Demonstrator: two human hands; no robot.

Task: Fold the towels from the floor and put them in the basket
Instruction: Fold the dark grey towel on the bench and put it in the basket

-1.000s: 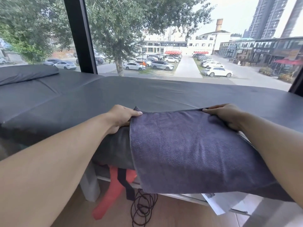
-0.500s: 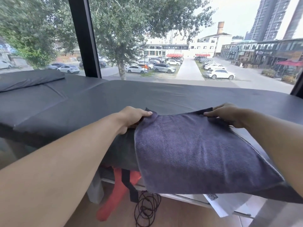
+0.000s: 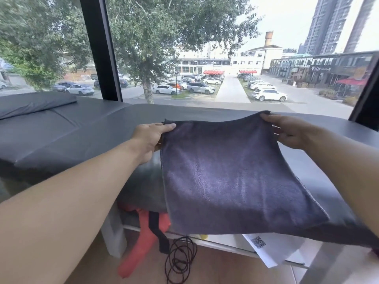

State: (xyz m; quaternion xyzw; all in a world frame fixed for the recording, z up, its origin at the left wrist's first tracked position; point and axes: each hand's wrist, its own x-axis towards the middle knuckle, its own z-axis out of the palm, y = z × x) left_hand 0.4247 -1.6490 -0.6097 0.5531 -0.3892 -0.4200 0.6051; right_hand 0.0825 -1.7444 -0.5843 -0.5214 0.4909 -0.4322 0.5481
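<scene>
**Towel held at both far corners over the padded bed**

Writing: I see a white paper sheet under the bed's near edge, carrying a square printed code; too small for me to read. A shop sign on the dark building outside the window is also illegible.

Hands: both arms reach forward from the near side. The left hand pinches the far left corner of the grey towel, thumb lying on top along the far hem, fingers tucked under the cloth. The right hand holds the far right corner, thumb on top, the other fingers curled beneath.

Towel: stretched between the two hands over the dark grey padded bed, with its far hem raised. The near part drapes over the bed's near edge.

Below the near edge: a red strap and a coiled dark cable on the floor.
</scene>
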